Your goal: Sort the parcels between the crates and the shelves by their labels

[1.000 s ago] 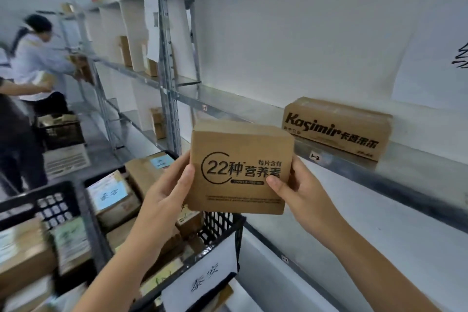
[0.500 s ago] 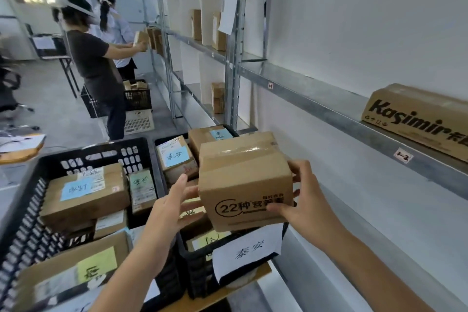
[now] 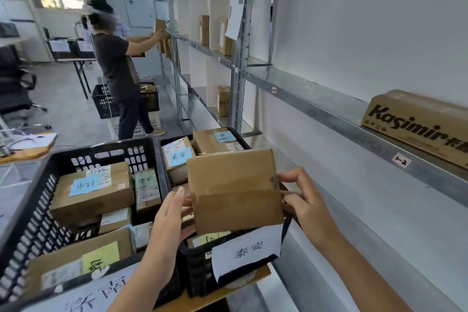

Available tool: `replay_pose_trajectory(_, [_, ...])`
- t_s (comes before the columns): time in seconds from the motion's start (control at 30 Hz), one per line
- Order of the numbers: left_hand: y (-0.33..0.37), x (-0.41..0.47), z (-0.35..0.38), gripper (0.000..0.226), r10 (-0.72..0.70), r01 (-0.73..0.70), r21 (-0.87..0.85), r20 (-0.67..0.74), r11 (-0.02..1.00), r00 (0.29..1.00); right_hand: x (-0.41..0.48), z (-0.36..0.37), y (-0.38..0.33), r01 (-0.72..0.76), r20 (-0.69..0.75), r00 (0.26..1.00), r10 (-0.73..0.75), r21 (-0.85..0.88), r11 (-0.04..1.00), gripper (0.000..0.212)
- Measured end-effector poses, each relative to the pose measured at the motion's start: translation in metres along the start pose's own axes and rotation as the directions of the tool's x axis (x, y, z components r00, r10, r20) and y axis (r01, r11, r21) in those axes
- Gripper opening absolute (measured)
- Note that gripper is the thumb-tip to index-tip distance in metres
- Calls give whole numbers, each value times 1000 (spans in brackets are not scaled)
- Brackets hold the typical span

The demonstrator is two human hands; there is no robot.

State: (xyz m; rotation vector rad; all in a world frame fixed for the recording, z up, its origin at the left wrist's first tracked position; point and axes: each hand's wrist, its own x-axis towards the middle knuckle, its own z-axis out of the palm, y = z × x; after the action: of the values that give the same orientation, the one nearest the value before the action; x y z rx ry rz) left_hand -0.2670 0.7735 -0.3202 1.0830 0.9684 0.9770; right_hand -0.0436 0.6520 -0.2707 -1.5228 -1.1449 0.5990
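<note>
Warehouse aisle, grey floor, metal shelving [image 3: 316, 106] along right wall. Plain taped parcel [image 3: 235, 194] held above right crate [image 3: 202, 258]; its label face hidden from camera. Left hand [image 3: 168, 220] grips left edge, fingers behind box; right hand [image 3: 304, 201] pinches right edge. Both black crates hold labelled parcels; left crate [image 3: 33, 213] partly cut off. Kasimir box [image 3: 417, 124] on shelf, cropped. Farther off, person [image 3: 119, 68] at shelves.

The held parcel [image 3: 235, 190] is matt brown cardboard with a strip of glossy tape across it, the crates [image 3: 27, 230] are black perforated plastic bearing white paper signs [image 3: 247, 251], and the shelf [image 3: 316, 106] is dull grey galvanised-looking metal against a smooth white wall.
</note>
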Motion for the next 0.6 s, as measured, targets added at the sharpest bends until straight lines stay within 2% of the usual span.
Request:
replay_pose_trajectory(0.07, [3,-2,1,38,18,-18,-8,15,1000,1000,-2,2,4,-26,-38,999,28,67,997,25])
replay_pose_trajectory(0.13, [8,-3,3,36,59,-59,1,70,998,996,-6,5,8,-63,-91,993,73,110,992,22])
replay_pose_trajectory(0.2, [12,-5,8,37,106,-114,53,140,992,984,-10,5,12,-110,-141,982,127,126,986,39])
replay_pose_trajectory(0.3, [12,-9,20,53,159,-184,86,235,979,959,-13,-3,15,-186,-217,951,221,171,967,63])
replay_pose_trajectory(0.37, [12,-12,28,49,180,-210,80,281,974,943,-13,-13,16,-213,-250,929,272,237,948,69])
replay_pose_trajectory(0.47, [10,-14,42,37,190,-216,45,327,975,926,-16,-26,15,-154,-284,930,233,275,949,34])
replay_pose_trajectory(0.5, [9,-15,46,35,193,-218,38,332,975,923,-17,-30,16,-132,-290,934,211,269,954,28])
replay_pose_trajectory(0.6, [10,-16,59,40,198,-218,27,318,976,927,-18,-36,21,-100,-278,944,180,279,955,29])
